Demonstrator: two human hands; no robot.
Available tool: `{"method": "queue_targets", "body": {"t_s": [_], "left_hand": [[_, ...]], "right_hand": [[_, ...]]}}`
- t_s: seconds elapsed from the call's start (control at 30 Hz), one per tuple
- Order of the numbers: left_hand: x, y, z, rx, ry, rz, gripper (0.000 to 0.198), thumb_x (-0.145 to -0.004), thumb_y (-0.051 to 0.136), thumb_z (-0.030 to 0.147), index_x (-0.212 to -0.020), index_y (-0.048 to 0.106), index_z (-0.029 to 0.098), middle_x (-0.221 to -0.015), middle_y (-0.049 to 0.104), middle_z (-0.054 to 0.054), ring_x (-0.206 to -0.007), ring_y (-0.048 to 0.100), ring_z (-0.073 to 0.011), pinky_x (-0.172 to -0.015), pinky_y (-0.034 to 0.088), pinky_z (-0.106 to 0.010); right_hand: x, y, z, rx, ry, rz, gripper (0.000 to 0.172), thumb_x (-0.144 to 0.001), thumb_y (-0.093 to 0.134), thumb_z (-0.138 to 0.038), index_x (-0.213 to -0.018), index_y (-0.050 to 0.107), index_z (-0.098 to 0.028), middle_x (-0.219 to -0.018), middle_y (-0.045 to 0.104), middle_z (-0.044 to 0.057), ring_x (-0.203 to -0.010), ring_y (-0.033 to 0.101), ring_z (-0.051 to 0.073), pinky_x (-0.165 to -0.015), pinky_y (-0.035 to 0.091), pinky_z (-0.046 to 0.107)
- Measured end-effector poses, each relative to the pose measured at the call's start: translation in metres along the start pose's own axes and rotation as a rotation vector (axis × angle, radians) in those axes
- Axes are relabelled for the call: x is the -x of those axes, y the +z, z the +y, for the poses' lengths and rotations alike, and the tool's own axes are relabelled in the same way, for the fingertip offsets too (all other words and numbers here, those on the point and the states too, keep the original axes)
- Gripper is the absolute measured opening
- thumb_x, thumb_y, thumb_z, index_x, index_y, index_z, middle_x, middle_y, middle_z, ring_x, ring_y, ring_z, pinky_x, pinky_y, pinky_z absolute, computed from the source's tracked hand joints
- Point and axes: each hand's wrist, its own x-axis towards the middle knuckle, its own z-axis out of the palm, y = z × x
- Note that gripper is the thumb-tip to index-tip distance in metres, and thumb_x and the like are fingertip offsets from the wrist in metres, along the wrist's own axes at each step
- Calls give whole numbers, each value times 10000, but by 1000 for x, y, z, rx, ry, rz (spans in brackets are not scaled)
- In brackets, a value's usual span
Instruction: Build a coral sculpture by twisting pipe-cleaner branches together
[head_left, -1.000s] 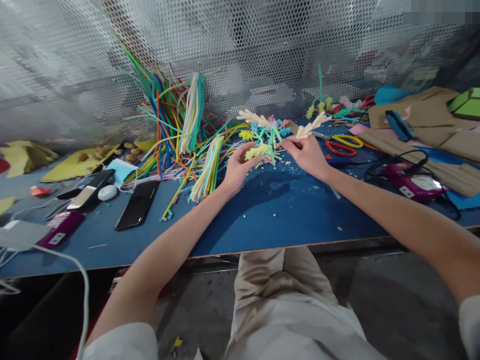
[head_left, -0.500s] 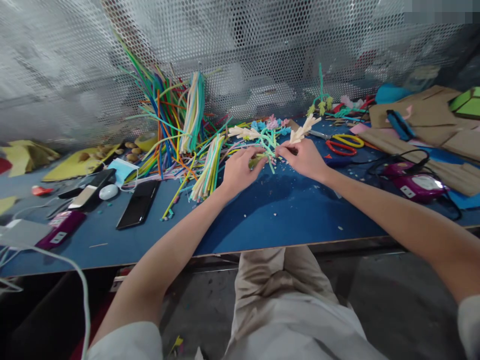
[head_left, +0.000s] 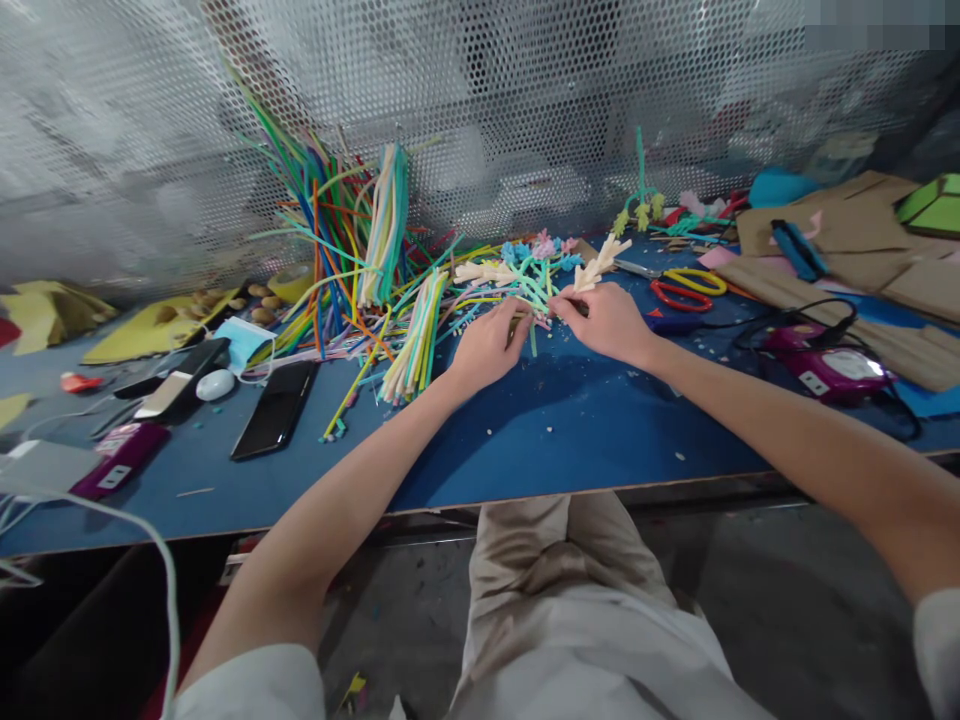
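My left hand [head_left: 489, 345] is curled in a pinch at the light green pipe cleaner stems [head_left: 536, 288], its fingertips partly hiding them. Close by on the right, my right hand [head_left: 613, 322] pinches thumb against fingers on the same pipe cleaner piece; the exact grip point is too small to make out. A cream, leaf-like pipe cleaner piece [head_left: 598, 264] slants up behind the right hand. Another cream piece [head_left: 484, 272] lies behind the left hand. Blue and pink pipe cleaner blossoms [head_left: 544, 245] sit just beyond the stems.
Left of my hands stand bundled pipe cleaners [head_left: 416, 340] and a tall heap of loose ones [head_left: 315, 230]. A black phone [head_left: 274, 410] lies further left. Scissors [head_left: 682, 290] and a purple power strip [head_left: 829, 362] are to the right. Perforated metal mesh [head_left: 525, 110] rises behind the table.
My left hand has shifted slightly right and its fingers have curled closer together. The cream piece behind my right hand tilts more steeply and sits a little further left.
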Motion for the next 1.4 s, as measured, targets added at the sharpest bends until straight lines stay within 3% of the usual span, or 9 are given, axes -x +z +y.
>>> {"method": "queue_targets", "body": {"t_s": [0.1,0.23,0.3,0.47,0.67,0.83,0.97,1.2,1.4], "left_hand": [[-1,2,-4,139,-77,65,221,-1053,555,417,-1062,634,212,-865,695,-51,-730,629,-191,-748,468,-327],[-3,6,-12,342,-211,196,270,-1008,635,497,-979,627,229,-753,595,-2,-600,488,-137,-610,369,-296],[-4,7,-16,440,-256,222,282,-996,645,510,-960,613,232,-715,549,17,-587,457,-124,-581,351,-284],[-5,9,-18,585,-319,220,300,-961,665,519,-922,593,230,-681,512,34,-556,423,-103,-533,353,-262],[-6,8,-12,698,-377,202,261,-925,694,467,-895,585,232,-640,466,50,-495,385,-87,-474,314,-250],[-5,10,-11,631,-336,204,215,-922,680,421,-897,605,221,-666,541,34,-551,444,-97,-537,364,-252],[-4,11,-11,546,-296,186,172,-927,654,380,-888,618,217,-690,569,22,-599,484,-116,-596,391,-267],[-3,9,-13,330,-238,195,50,-873,659,250,-910,665,216,-655,571,33,-557,448,-117,-574,334,-267],[-1,3,-7,76,-108,124,57,-876,637,213,-922,669,221,-776,692,-6,-686,588,-162,-671,410,-287]], "right_hand": [[1,3,4,54,-69,50,360,-1003,594,-479,-1099,776,-183,-1009,779,133,-962,683,303,-870,501,431],[2,2,7,182,-152,216,458,-984,614,-481,-1299,663,-152,-1315,667,208,-1279,551,418,-1083,412,592],[4,1,5,208,-205,237,411,-1000,586,-468,-1278,665,-176,-1349,640,196,-1307,514,423,-1098,381,615],[9,1,-5,215,-473,101,222,-1016,579,-364,-1131,741,-264,-1271,716,90,-1274,548,365,-1110,339,571],[12,9,-11,264,-619,-68,461,-1002,643,-411,-1397,639,-175,-1308,740,150,-1142,650,318,-961,425,446],[9,17,-3,311,-680,-91,279,-1049,552,-253,-1256,732,-202,-1199,791,115,-1107,677,270,-902,432,396],[8,18,-4,308,-717,-85,310,-1101,464,-255,-1134,771,-237,-1105,814,63,-1053,682,239,-863,437,387],[9,10,-14,152,-599,-13,315,-1101,449,-272,-1095,756,-206,-1068,793,108,-1003,688,250,-897,502,406],[7,4,-12,23,-529,8,261,-1085,460,-259,-1065,718,-223,-1030,774,106,-990,680,260,-949,529,437]]}}
